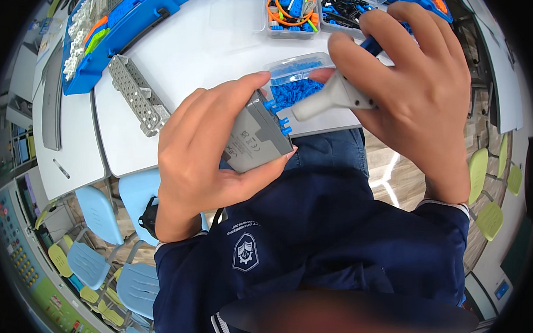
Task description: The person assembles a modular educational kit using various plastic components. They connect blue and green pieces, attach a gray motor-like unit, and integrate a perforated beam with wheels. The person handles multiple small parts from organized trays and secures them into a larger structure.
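Note:
My left hand is closed round a boxy grey electronic module, thumb along its lower edge and fingers over the top. Several blue connector pegs stick out of the module's right side. In my right hand is a light grey plastic tool with a tapered, blunt end and a dark blue part at the top. That tapered end points at the pegs, close beside them; I cannot tell whether it touches. Just behind the module, a clear box holds many small blue pegs.
A grey perforated beam assembly lies on the white table to the left. Farther back sit a blue parts tray and clear bins of mixed pieces. Light blue chairs stand at the lower left, green ones at the right.

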The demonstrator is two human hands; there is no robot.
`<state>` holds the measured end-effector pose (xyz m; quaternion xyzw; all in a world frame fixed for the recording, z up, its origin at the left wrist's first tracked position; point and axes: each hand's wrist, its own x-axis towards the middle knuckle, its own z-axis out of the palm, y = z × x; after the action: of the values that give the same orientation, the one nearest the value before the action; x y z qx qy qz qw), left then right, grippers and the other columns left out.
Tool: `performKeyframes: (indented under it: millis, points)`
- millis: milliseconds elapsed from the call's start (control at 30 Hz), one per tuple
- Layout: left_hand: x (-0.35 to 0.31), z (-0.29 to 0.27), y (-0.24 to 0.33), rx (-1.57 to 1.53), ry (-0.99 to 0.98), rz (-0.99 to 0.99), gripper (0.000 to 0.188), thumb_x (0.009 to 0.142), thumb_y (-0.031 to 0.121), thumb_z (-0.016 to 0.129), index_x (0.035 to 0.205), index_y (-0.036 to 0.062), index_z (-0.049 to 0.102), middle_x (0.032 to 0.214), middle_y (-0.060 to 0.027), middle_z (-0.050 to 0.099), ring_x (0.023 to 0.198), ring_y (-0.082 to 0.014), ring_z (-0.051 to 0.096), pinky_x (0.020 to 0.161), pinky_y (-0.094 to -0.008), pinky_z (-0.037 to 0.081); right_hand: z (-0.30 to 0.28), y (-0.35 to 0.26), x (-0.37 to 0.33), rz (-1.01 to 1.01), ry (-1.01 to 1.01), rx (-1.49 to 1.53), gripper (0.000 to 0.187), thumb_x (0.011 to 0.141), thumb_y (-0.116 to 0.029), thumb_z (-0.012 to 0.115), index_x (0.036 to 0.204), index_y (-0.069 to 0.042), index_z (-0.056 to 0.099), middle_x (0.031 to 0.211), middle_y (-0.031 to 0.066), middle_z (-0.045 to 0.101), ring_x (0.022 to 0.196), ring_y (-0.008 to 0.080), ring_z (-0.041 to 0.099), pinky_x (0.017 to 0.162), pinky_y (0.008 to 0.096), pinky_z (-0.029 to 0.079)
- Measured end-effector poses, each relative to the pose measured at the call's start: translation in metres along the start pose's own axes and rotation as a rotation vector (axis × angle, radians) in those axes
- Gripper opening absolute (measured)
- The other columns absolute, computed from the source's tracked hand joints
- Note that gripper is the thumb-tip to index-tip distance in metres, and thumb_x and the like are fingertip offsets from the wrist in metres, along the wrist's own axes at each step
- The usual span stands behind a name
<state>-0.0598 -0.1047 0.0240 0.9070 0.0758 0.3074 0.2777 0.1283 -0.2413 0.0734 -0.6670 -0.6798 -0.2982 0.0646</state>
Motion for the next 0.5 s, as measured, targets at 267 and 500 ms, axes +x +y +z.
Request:
performKeyframes:
  millis: [267, 500]
  points:
    - [0.002, 0.004, 0.002, 0.033, 0.041, 0.051, 0.065, 0.054, 0.018, 0.086, 0.113, -0.0024, 0.067, 0.1, -0.0144, 0.071, 0.089, -0.0256, 0.069, 0.082, -0.0323, 0.053, 0.034, 0.009, 0.004, -0.193, 0.251, -0.176, 0.014, 0.07, -0.016, 0.068, 0.079, -0.006, 0.063, 0.07, 0.0031, 0.048, 0.067, 0.0177, 0.049, 0.059, 0.0312, 0.04]
    - [0.003, 0.006, 0.003, 0.01, 0.061, 0.051, 0.064, 0.052, 0.02, 0.085, 0.11, -0.0033, 0.068, 0.1, -0.0148, 0.071, 0.087, -0.0259, 0.069, 0.081, -0.0321, 0.053, 0.016, 0.002, 0.007, -0.116, 0.086, 0.073, 0.042, 0.052, -0.028, 0.087, 0.083, -0.011, 0.065, 0.078, 0.0031, 0.059, 0.075, 0.0226, 0.062, 0.063, 0.0333, 0.048]
